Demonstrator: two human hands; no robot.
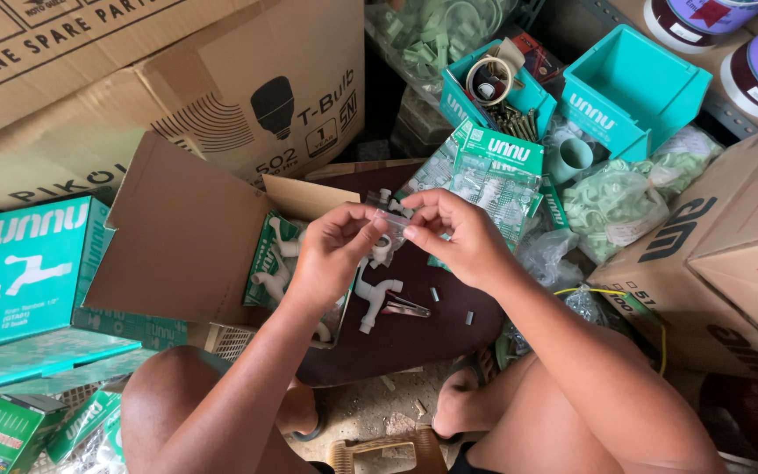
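My left hand [331,254] and my right hand [454,237] meet over a dark maroon surface [414,333]. Both pinch a small clear plastic bag [389,219] with a white plastic tap [382,250] inside it. Another white tap [375,298] lies on the surface just below, beside a clear wrapper [405,307]. More white taps [275,263] sit in an open cardboard box [177,237] to the left of my left hand. Small grey pieces [434,294] lie scattered near my right wrist.
Teal retail boxes [32,272] stand at left, large cardboard cartons [133,79] behind. Packaged fittings with teal cards [502,171], teal bins [633,88], bags of green plastic parts [611,202] and a carton [730,263] crowd the right. My knees and a sandalled foot [458,395] are below.
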